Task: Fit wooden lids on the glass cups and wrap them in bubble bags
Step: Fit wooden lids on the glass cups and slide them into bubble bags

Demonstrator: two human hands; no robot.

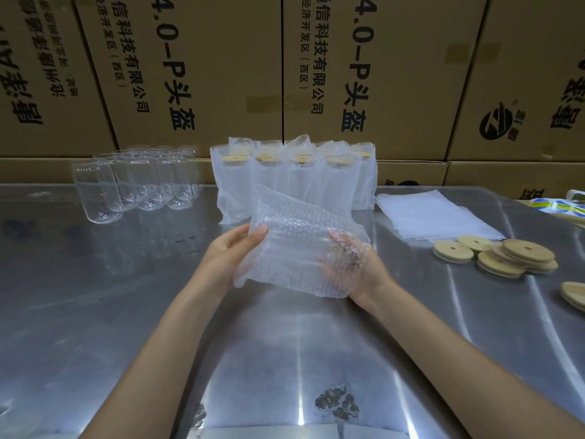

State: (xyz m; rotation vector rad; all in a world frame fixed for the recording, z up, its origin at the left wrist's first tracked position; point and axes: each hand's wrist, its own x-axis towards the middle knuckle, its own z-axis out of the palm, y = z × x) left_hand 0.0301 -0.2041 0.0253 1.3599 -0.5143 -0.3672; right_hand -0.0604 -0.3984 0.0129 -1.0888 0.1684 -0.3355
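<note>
Bubble wrap, a bubble bag (294,248) with a cup inside, is held above the near-centre table (126,280) by the left hand (234,248), fingers curled on its edge, and the right hand (351,264), cupped beneath; the loose flap is best folded snugly before standing it.

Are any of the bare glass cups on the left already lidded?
No: the unwrapped glass cups stand open-topped, while loose wooden lids lie at the right.

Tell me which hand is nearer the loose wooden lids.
Right. The right hand grips the bubble bag on the side facing the lids. The left hand holds the bag's far side, further from them.
</note>
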